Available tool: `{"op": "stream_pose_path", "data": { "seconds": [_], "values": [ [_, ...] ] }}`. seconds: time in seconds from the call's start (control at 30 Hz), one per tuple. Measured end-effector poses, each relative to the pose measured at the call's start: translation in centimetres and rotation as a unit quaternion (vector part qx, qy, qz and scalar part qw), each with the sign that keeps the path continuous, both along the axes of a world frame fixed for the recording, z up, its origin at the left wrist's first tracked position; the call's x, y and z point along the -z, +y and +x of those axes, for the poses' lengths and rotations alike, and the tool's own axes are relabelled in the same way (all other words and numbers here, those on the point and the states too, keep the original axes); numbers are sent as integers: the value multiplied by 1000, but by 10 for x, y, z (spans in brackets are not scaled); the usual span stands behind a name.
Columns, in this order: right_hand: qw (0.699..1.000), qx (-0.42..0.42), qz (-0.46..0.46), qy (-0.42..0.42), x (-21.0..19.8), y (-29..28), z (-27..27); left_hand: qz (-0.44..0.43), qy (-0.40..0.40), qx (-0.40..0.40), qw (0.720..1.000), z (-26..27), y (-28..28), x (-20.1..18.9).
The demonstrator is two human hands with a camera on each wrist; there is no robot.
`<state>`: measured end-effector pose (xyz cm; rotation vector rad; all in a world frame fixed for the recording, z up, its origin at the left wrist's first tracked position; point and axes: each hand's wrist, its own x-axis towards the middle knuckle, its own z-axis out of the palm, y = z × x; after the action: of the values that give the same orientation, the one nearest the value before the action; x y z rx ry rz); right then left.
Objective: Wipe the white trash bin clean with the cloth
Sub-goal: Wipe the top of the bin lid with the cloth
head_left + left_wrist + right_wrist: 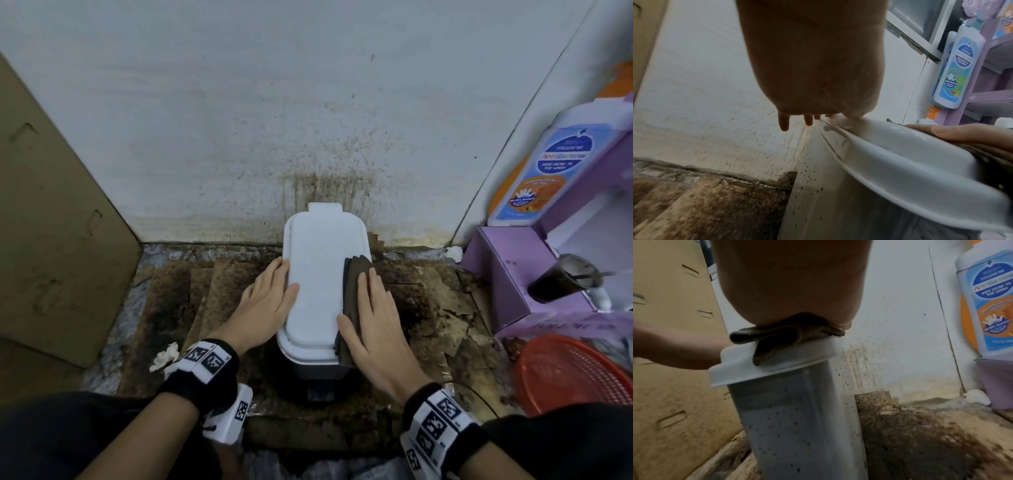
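Observation:
A white trash bin with a closed lid stands on the dirty floor against the stained wall; its grey-white side is dotted with dark specks. My left hand rests flat on the lid's left edge, fingers straight, thumb on top. My right hand presses a folded dark brown cloth flat onto the lid's right edge. The right wrist view shows the cloth squashed under my palm on the lid. In the left wrist view the lid rim runs under my left hand.
Brown cardboard leans at the left. A purple shelf with a wash bottle and a dark cup stands at the right, a red basket below it. Stained cardboard sheets cover the floor. A white paper scrap lies at the left.

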<state>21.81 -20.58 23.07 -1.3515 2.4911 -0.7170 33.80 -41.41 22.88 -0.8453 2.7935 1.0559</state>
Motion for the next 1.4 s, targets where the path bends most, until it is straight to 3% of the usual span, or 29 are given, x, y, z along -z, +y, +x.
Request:
{"op": "stream_pose_path", "data": {
  "seconds": [0.2, 0.4, 1.07, 1.4],
  "values": [
    [992, -99, 59, -55, -15, 16, -33, -10, -3, 2, 1000, 3, -2, -7],
    [979, -171, 57, 99, -13, 29, -53, 24, 19, 5, 1000, 3, -8, -8],
    [956, -52, 131, 258, -9, -37, 22, 45, 28, 6, 999, -1, -15, -5],
    [962, 68, 141, 225, -7, -77, 64, 62, 40, 8, 997, -4, -27, -6]
  ]
}}
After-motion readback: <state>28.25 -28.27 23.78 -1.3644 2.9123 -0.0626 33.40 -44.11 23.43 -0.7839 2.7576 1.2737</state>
